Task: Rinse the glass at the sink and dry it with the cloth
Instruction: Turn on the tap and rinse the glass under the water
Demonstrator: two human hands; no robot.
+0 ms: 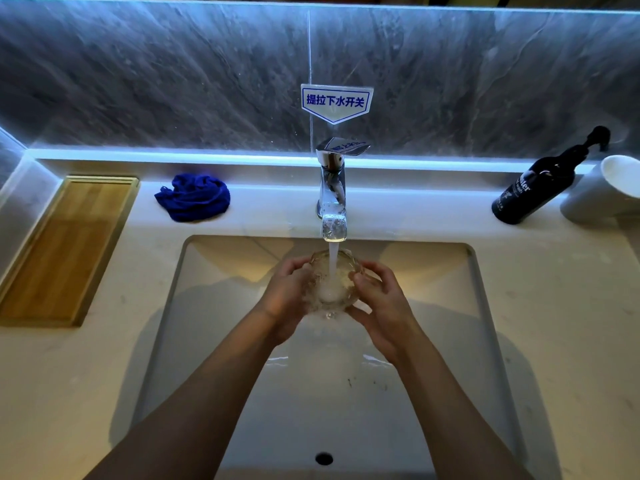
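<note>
While under running water, glass between hands (cupped).

Both hands, left hand and right hand, cup the glass under the running faucet at frame centre; the blue cloth lies upper left.

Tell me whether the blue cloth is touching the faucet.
Apart. The head view shows the blue cloth crumpled on the counter ledge, left of the faucet, with a clear stretch of bare counter between them.
</note>
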